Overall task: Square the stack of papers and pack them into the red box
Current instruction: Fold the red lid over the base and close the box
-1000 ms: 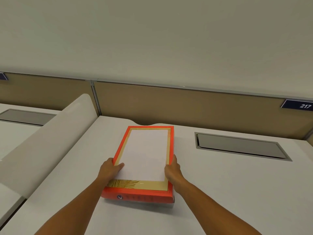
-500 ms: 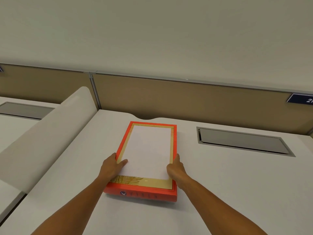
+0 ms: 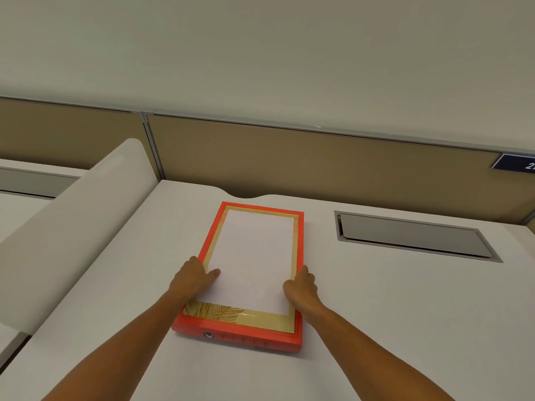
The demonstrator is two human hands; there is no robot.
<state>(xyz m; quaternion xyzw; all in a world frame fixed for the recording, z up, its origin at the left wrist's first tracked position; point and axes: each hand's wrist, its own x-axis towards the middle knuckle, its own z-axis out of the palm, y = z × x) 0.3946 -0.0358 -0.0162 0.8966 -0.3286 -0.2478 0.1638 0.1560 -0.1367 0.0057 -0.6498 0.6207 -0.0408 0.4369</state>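
Red cardboard forms the shallow box, which lies flat on the white tabletop near the middle of its width, its long axis running from the near edge toward the back edge and tipped slightly clockwise, so that the far short end sits close to the notch in the back edge. The stack of papers lies inside the box on its cream, leaf-printed lining, long axis parallel to the box's, pushed toward the far end so that a cream strip shows at the near end. The left hand rests on the left rim, thumb laid on the top sheet; the right hand presses the stack's right edge with curled fingers. Neither hand is clamped on the papers. A grey recessed hatch lies toward the right back corner, a rounded white divider along the left edge. Compared with half a second earlier, the stack sits slightly nearer the far end, and the hands stay at its sides.
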